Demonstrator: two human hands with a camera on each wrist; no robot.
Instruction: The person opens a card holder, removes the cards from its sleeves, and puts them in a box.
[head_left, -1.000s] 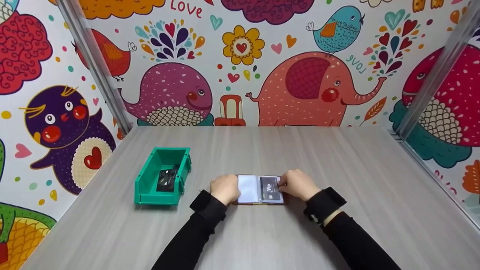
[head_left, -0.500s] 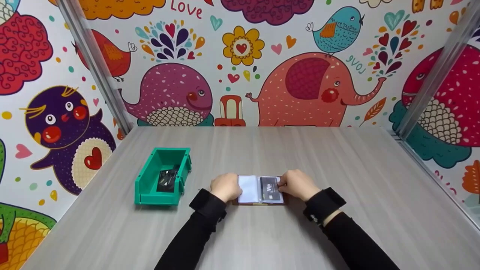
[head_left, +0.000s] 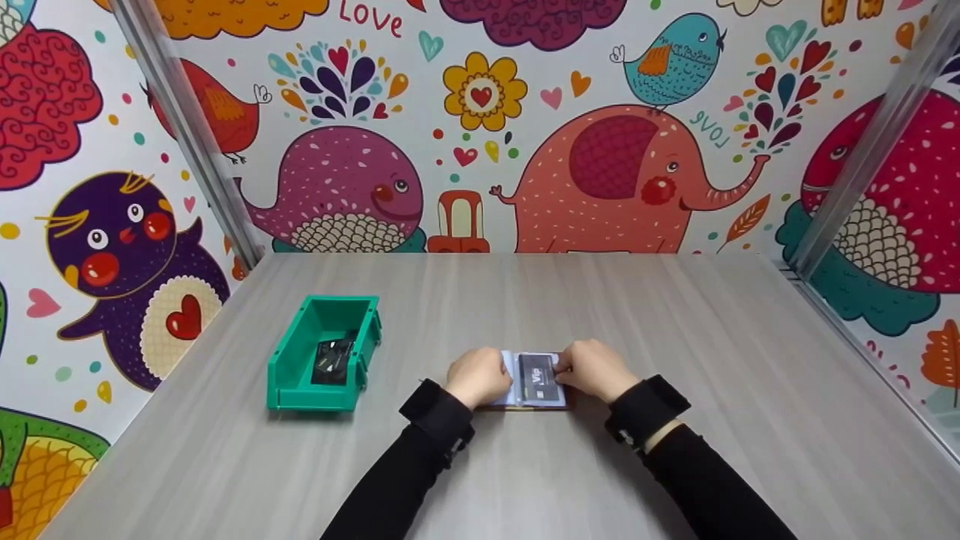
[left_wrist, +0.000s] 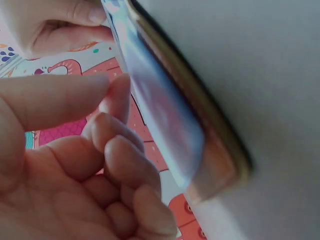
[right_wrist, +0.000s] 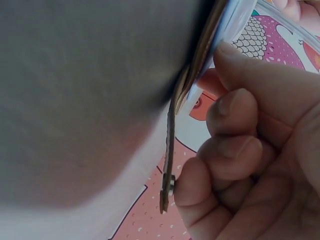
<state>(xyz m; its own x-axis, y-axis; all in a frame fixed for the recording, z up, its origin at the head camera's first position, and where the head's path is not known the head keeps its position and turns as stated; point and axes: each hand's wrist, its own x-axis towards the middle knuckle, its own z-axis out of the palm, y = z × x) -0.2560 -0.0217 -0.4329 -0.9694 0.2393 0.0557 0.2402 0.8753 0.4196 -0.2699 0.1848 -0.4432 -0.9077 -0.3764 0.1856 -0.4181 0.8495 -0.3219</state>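
An open card holder (head_left: 506, 407) with a brown cover and clear sleeves lies on the table in the head view. A dark card (head_left: 538, 379) printed "Vip" sits in its right sleeve. My right hand (head_left: 596, 367) pinches the holder's right edge, thumb on the sleeve. Beside that thumb, the snap strap (right_wrist: 169, 165) hangs out near my curled fingers in the right wrist view. My left hand (head_left: 480, 375) is over the left page, covering most of it. In the left wrist view its thumb and index tips meet beside the clear sleeve (left_wrist: 165, 120), with nothing visibly held.
To the left stands a green bin (head_left: 281, 386) with several dark cards (head_left: 331, 364) in it. Printed cartoon walls (head_left: 480, 150) enclose the grey wood-grain table (head_left: 660, 300) at the back and sides.
My left hand has left the holder's left edge and moved right, over the left page. The right hand keeps its hold in the same place.
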